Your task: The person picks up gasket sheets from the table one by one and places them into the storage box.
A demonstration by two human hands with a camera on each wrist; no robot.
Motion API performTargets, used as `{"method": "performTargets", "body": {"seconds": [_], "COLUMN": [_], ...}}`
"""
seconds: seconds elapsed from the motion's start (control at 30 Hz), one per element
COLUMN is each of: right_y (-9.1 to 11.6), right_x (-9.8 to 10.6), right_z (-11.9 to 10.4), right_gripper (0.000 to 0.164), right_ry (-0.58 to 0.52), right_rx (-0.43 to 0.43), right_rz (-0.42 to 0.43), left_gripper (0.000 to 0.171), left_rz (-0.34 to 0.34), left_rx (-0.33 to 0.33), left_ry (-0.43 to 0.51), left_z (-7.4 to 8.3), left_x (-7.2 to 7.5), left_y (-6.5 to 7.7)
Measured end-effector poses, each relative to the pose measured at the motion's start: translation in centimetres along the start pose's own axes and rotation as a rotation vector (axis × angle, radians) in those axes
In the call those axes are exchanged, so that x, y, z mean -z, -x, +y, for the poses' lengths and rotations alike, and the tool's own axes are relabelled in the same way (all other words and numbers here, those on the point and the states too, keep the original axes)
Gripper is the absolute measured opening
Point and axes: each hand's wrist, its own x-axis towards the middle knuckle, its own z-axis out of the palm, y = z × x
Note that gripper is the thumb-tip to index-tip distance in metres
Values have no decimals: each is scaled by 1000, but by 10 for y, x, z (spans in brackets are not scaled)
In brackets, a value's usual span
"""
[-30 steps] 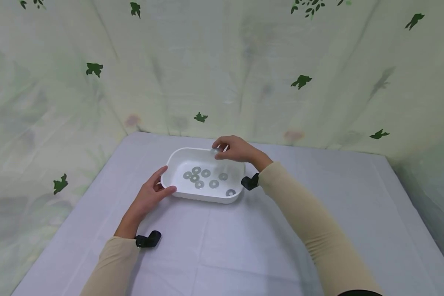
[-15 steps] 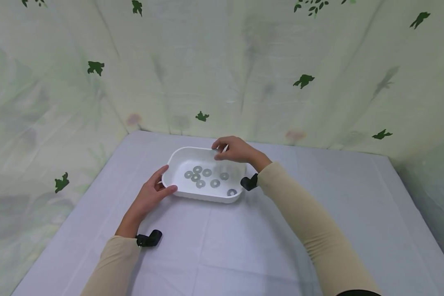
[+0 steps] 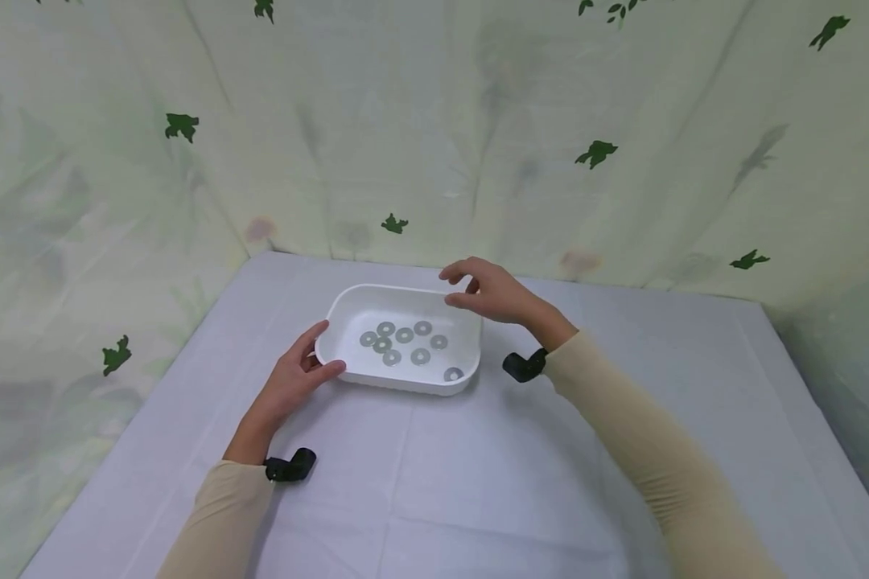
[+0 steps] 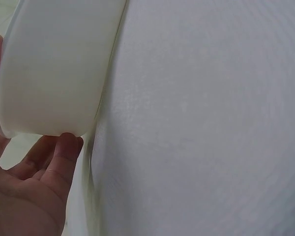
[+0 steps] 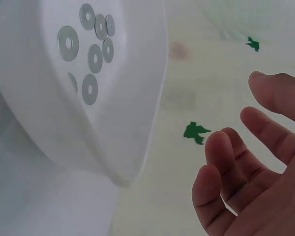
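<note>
A white plastic tray [image 3: 398,385] with rounded corners sits on the cloth-covered table. Several flat grey metal washers [image 3: 420,356] lie spread over its floor, two of them overlapping. My left hand [image 3: 290,386] grips the tray's left end, thumb at the near rim and a finger at the left rim. In the left wrist view, fingertips [image 4: 69,142] reach against the tray's outer wall. My right hand [image 3: 505,296] is over the far right corner with its fingers loosely bent. The right wrist view shows these fingers [image 5: 246,167] apart, holding nothing, beside the tray wall.
A white cloth [image 3: 434,482] covers the table. Behind the table hangs a pale curtain [image 3: 434,121] printed with green leaf and bird shapes. Black wrist cameras [image 3: 290,466] sit on both wrists, below beige sleeves.
My right hand has let go of a washer, which now lies on the tray floor with the others. That hand has moved to the right. The left hand keeps its hold.
</note>
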Motion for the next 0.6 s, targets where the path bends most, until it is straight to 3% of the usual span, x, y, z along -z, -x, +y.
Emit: {"method": "performTargets", "body": {"seconds": [0.1,0.2,0.37,0.47,0.6], "right_y": [37,86,162,193,219], "right_x": [5,6,-1,-9,-16], "right_z": [6,20,48,60,66], "right_gripper": [37,33,26,24,25], "right_ry": [-8,-2,59,84,95], "right_rx": [45,71,43,9,-10], "right_rz": [41,103,207,244,256], "left_gripper": [90,90,89,88,89], "left_rz": [-3,-4,9,14,9], "left_rx": [-1,-2,4,8,9], "left_ry": [-2,-17,-50,-57,-48], "left_z": [-1,1,4,4,3], "left_x": [1,-1,0,1,-1], "left_y": [-1,-2,-3,-2,0]}}
